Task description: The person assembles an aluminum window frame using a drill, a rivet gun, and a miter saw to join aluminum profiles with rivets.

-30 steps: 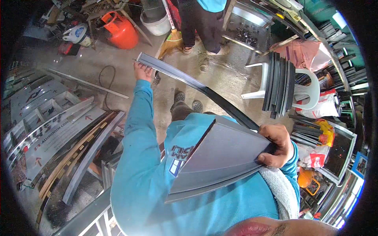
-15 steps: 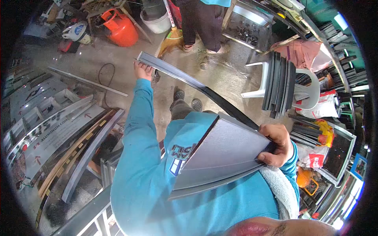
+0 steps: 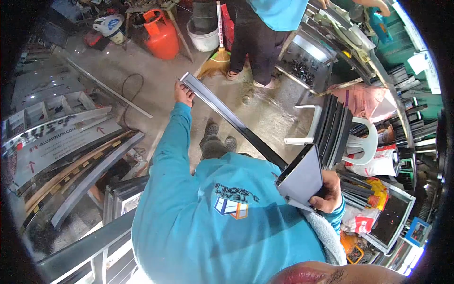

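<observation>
A long grey aluminum profile [image 3: 222,109] runs slantwise across the front of my body. My left hand [image 3: 184,93] has its fingers wrapped round the far end. Near the other end, my right hand [image 3: 327,193] grips the profile with the thumb on its broad flat face, and that end tilts up toward the camera. Part of the right hand's fingers is hidden behind the metal. Close to the right hand, several dark profiles [image 3: 331,130] lie across a white plastic chair [image 3: 362,142].
A person in dark trousers [image 3: 260,47] stands ahead beside a broom [image 3: 220,59]. Left of them are a white bucket [image 3: 203,38] and an orange gas cylinder [image 3: 161,38]. A thin metal strip [image 3: 109,87] lies on the floor. A ladder [image 3: 61,113] and long strips [image 3: 94,177] fill the left side.
The profile's near end has swung away from the camera and lower, with my right hand still on it. My left hand keeps its hold at the far end. The co-worker's arms now show at upper right.
</observation>
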### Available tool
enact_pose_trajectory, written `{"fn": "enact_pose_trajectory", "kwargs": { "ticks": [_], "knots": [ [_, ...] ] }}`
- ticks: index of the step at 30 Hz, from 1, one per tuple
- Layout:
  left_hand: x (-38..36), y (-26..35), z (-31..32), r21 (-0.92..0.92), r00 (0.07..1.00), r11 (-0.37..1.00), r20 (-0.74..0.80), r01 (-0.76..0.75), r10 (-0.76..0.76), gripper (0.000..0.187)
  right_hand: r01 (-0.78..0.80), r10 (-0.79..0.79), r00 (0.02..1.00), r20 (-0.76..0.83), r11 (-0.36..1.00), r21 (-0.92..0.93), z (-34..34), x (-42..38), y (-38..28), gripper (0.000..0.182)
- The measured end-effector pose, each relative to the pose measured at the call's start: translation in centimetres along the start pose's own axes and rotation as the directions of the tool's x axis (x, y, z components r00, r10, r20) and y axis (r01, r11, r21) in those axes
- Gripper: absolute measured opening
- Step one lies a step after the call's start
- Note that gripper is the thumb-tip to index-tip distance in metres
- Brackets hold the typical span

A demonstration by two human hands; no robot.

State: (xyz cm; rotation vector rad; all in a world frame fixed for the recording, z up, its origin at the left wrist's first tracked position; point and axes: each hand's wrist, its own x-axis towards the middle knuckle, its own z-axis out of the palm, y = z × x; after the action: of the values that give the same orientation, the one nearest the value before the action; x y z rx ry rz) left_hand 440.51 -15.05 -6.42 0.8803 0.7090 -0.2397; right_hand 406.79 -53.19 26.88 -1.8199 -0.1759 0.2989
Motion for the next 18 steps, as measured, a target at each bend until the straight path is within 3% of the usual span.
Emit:
{"fn": "enact_pose_trajectory", "kwargs": {
  "ticks": [3, 5, 6, 7, 8, 9, 10, 11, 12, 13, 14, 15, 16, 18],
  "knots": [
    [0.4, -0.6, -0.9, 0.018, 0.999, 1.0, 0.043, -0.012, 0.011, 0.079, -0.01, 0.012, 0.998, -0.063, 1.0, 0.026, -0.2, -0.2, 0.3, 0.046],
    [1.7, -1.2, -1.6, 0.08, 0.993, 0.995, 0.104, -0.065, 0.056, 0.075, -0.042, 0.037, 0.997, -0.071, 0.997, -0.07, -2.3, -2.2, 3.1, 0.054],
    [-0.4, -0.8, -0.6, 0.075, 0.997, 0.996, -0.056, -0.047, 0.051, 0.064, -0.019, 0.019, 0.93, -0.368, 1.0, 0.001, -1.3, -4.0, 4.8, 0.059],
    [2.1, -0.2, -3.0, 0.044, 0.98, 0.983, 0.101, -0.176, 0.171, 0.058, 0.019, -0.048, 0.924, -0.379, 0.997, -0.08, -2.4, -4.2, 5.5, 0.057],
    [4.7, -0.9, -4.4, -0.022, 0.925, 0.959, 0.259, -0.281, 0.277, 0.052, -0.107, 0.072, 0.902, -0.425, 0.993, -0.058, -3.3, -4.6, 6.4, 0.053],
    [-0.9, 0.4, -1.2, 0.197, 0.948, 0.932, 0.151, -0.305, 0.279, 0.054, -0.228, 0.191, 0.865, -0.464, 0.973, -0.026, -4.3, -5.1, 7.4, 0.049],
    [-3.8, 1.9, 0.0, 0.208, 0.935, 0.913, 0.13, -0.351, 0.33, 0.055, -0.193, 0.184, 0.848, -0.498, 0.981, 0.033, -5.0, -5.4, 8.7, 0.046],
    [-3.3, 3.2, -1.4, 0.465, 0.827, 0.684, 0.28, -0.562, 0.488, 0.062, -0.093, 0.137, 0.848, -0.512, 0.99, 0.111, -5.4, -5.3, 10.1, 0.043],
    [-2.8, 4.5, -2.8, 0.688, 0.657, 0.252, 0.421, -0.68, 0.625, 0.071, 0.018, 0.087, 0.851, -0.518, 0.981, 0.195, -5.8, -5.1, 11.4, 0.04],
    [-2.4, 5.7, -4.1, 0.753, 0.458, -0.144, 0.527, -0.641, 0.715, 0.083, 0.112, 0.043, 0.852, -0.522, 0.958, 0.262, -6.5, -5.1, 12.6, 0.039],
    [-6.7, 7.8, -0.8, 0.651, 0.602, 0.23, 0.431, -0.724, 0.672, 0.073, 0.19, 0.002, 0.848, -0.529, 0.932, 0.308, -7.1, -5.1, 13.7, 0.038],
    [-11.3, 9.9, 2.7, 0.372, 0.73, 0.629, 0.318, -0.683, 0.605, 0.067, 0.255, -0.035, 0.847, -0.53, 0.902, 0.347, -7.7, -5.3, 14.4, 0.037],
    [-15.9, 12.1, 6.1, 0.067, 0.831, 0.839, 0.198, -0.541, 0.52, 0.065, 0.306, -0.071, 0.84, -0.538, 0.881, 0.361, -8.2, -5.6, 14.7, 0.037],
    [-18.2, 15.0, 6.8, 0.214, 0.7, 0.667, 0.252, -0.713, 0.668, 0.066, 0.316, -0.102, 0.831, -0.547, 0.896, 0.313, -9.1, -5.3, 13.4, 0.04]
  ]
}}
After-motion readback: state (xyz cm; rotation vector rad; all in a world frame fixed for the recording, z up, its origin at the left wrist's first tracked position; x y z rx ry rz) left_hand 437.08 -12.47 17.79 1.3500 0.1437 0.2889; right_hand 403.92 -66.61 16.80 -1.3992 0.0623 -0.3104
